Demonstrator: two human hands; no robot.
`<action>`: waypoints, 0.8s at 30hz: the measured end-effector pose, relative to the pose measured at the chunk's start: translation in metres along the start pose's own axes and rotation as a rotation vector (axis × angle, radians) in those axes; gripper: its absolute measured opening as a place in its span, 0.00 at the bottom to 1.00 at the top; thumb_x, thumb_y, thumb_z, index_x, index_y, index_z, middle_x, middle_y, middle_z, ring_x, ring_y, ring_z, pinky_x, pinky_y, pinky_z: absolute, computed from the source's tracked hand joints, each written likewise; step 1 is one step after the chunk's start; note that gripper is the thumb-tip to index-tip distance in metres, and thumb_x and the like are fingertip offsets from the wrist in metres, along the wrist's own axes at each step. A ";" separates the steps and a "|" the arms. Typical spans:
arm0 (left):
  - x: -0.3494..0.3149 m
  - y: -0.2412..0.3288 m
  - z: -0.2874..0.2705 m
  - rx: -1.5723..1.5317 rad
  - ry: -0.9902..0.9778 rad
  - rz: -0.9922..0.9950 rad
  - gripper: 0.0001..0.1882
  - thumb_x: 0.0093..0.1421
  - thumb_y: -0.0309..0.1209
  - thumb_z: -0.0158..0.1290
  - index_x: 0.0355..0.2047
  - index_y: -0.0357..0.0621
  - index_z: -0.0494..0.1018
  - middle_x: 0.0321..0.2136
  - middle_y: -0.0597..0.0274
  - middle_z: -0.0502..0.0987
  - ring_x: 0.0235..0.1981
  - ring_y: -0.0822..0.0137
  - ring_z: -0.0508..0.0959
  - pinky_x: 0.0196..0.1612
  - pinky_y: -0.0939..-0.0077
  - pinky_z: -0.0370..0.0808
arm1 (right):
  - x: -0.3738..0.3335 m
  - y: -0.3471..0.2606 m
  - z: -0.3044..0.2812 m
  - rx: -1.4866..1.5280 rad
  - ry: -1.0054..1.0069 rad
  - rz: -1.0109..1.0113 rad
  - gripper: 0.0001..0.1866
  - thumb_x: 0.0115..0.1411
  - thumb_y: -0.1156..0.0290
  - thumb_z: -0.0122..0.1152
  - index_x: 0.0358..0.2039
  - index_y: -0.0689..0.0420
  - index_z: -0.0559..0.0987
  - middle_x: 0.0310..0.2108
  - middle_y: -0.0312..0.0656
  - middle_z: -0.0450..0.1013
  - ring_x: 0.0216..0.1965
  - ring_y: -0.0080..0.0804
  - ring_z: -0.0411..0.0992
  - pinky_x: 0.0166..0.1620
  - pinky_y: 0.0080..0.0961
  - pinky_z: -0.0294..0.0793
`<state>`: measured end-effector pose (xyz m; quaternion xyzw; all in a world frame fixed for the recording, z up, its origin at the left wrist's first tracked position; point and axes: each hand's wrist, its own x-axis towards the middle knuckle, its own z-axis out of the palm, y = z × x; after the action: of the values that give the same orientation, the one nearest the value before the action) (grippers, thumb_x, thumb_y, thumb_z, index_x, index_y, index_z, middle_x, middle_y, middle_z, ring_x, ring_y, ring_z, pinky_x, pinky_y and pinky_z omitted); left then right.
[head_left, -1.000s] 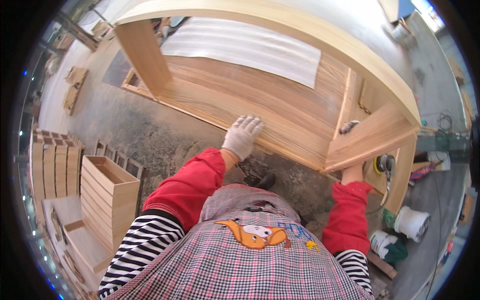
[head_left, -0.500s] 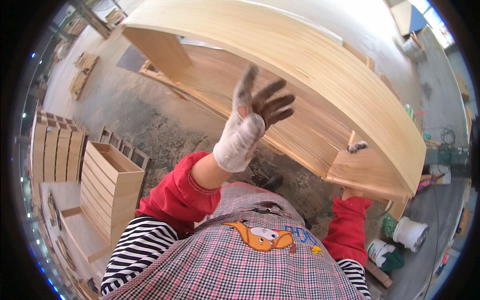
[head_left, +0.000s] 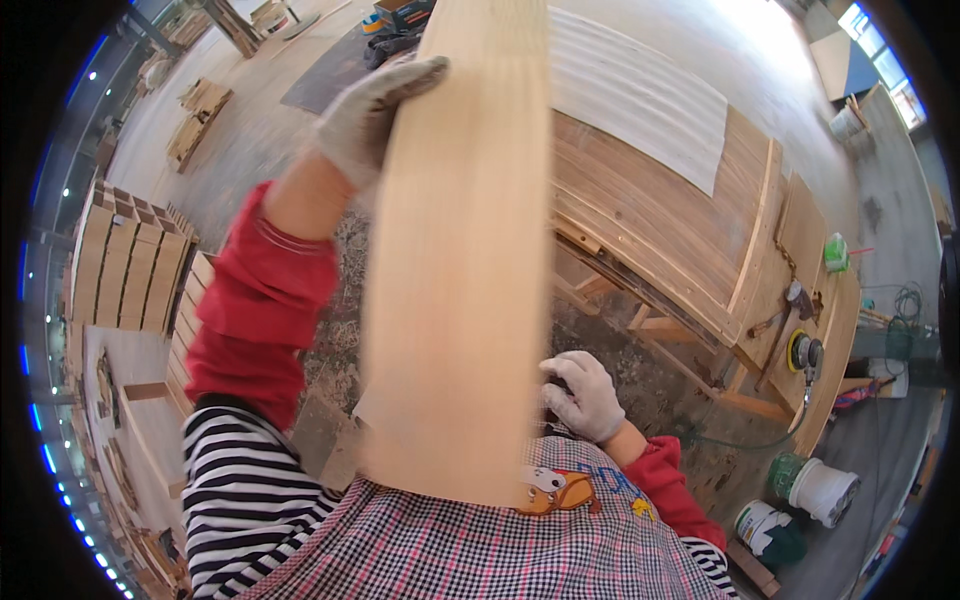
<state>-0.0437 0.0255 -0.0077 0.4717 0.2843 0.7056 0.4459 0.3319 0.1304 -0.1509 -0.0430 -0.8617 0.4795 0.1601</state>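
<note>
A pale wooden drawer [head_left: 460, 270], blurred by motion, stands lengthwise in front of me. One long side faces up and hides the rest of it. My left hand [head_left: 370, 115], in a white glove soiled on the palm, grips its far left edge, the fingers over the rim. Close to my apron, my right hand [head_left: 585, 395], also gloved, is curled at the right edge. Its fingertips are partly hidden behind the wood. The near end of the drawer is by my apron [head_left: 450, 550].
A wooden workbench [head_left: 680, 240] stands ahead right, with a white sheet [head_left: 640, 100], a hammer [head_left: 795, 297] and a round sander [head_left: 803, 350] on a hose. Buckets [head_left: 822, 468] are at the right. Stacked wooden drawers [head_left: 125, 265] stand at the left.
The drawer has swung from lying crosswise to pointing away from me. My left hand, open in the air before, now grips its far left edge. My right hand has come in toward my apron.
</note>
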 end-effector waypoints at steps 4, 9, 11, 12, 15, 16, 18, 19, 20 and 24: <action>0.014 0.069 0.019 0.871 0.177 -0.215 0.20 0.64 0.42 0.53 0.50 0.44 0.72 0.40 0.66 0.78 0.38 0.75 0.79 0.43 0.76 0.77 | 0.001 -0.003 -0.002 -0.001 0.037 0.135 0.09 0.58 0.74 0.55 0.39 0.62 0.76 0.34 0.50 0.74 0.38 0.49 0.73 0.44 0.36 0.72; 0.011 0.092 0.024 1.028 0.442 -0.768 0.26 0.67 0.52 0.45 0.53 0.43 0.69 0.40 0.71 0.73 0.41 0.80 0.71 0.45 0.82 0.69 | -0.014 0.021 0.003 0.015 0.114 0.210 0.09 0.59 0.75 0.54 0.39 0.62 0.77 0.34 0.48 0.74 0.37 0.41 0.73 0.44 0.31 0.72; 0.004 0.084 0.017 1.222 0.422 -0.703 0.25 0.66 0.52 0.45 0.49 0.45 0.72 0.36 0.74 0.72 0.37 0.80 0.69 0.42 0.83 0.68 | -0.018 0.025 -0.001 0.076 0.195 0.286 0.09 0.60 0.74 0.55 0.40 0.61 0.77 0.35 0.48 0.75 0.39 0.42 0.74 0.45 0.31 0.73; -0.001 0.082 0.006 1.261 0.356 -0.631 0.24 0.66 0.52 0.45 0.47 0.45 0.72 0.34 0.75 0.70 0.34 0.80 0.68 0.40 0.83 0.67 | -0.019 0.028 -0.006 0.124 0.232 0.335 0.09 0.61 0.74 0.55 0.41 0.61 0.77 0.35 0.45 0.75 0.39 0.35 0.74 0.45 0.27 0.72; -0.007 0.078 -0.016 1.332 0.180 -0.517 0.22 0.67 0.51 0.44 0.42 0.45 0.72 0.29 0.77 0.66 0.30 0.80 0.64 0.34 0.84 0.64 | -0.019 0.042 -0.029 0.122 0.366 0.405 0.10 0.63 0.72 0.53 0.42 0.61 0.77 0.36 0.42 0.75 0.39 0.28 0.73 0.45 0.25 0.72; 0.001 0.078 -0.009 1.335 0.138 -0.551 0.21 0.66 0.51 0.44 0.41 0.45 0.71 0.28 0.77 0.65 0.29 0.80 0.64 0.32 0.83 0.64 | -0.020 0.040 -0.041 0.111 0.417 0.446 0.10 0.64 0.72 0.53 0.43 0.61 0.77 0.36 0.40 0.75 0.39 0.28 0.73 0.45 0.25 0.72; 0.015 0.080 0.009 1.298 0.110 -0.645 0.20 0.66 0.49 0.45 0.40 0.44 0.70 0.26 0.75 0.64 0.28 0.79 0.63 0.31 0.81 0.64 | -0.022 0.045 -0.061 0.092 0.529 0.461 0.10 0.66 0.71 0.51 0.44 0.60 0.76 0.35 0.38 0.74 0.37 0.25 0.72 0.44 0.24 0.72; 0.024 0.078 0.015 1.391 0.079 -0.621 0.20 0.66 0.49 0.45 0.40 0.43 0.70 0.26 0.75 0.64 0.29 0.79 0.64 0.31 0.80 0.64 | -0.029 0.060 -0.069 0.083 0.597 0.444 0.10 0.66 0.70 0.50 0.44 0.60 0.76 0.35 0.37 0.74 0.36 0.24 0.72 0.43 0.22 0.72; 0.032 0.075 0.018 1.484 0.048 -0.602 0.20 0.66 0.49 0.45 0.39 0.43 0.71 0.27 0.75 0.65 0.29 0.78 0.64 0.31 0.79 0.65 | -0.030 0.061 -0.078 0.172 0.671 0.474 0.10 0.66 0.70 0.50 0.44 0.60 0.76 0.35 0.37 0.74 0.34 0.23 0.72 0.40 0.21 0.72; 0.035 0.086 0.038 1.654 0.099 -0.463 0.27 0.64 0.55 0.44 0.27 0.42 0.75 0.22 0.54 0.74 0.27 0.64 0.75 0.35 0.66 0.70 | -0.029 0.069 -0.106 0.440 0.829 0.461 0.11 0.67 0.69 0.51 0.46 0.58 0.77 0.31 0.37 0.74 0.29 0.22 0.70 0.33 0.21 0.72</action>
<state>-0.0450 0.0188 0.0922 0.5438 0.8153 0.1825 0.0787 0.3878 0.2467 -0.1643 -0.3830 -0.5730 0.6148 0.3834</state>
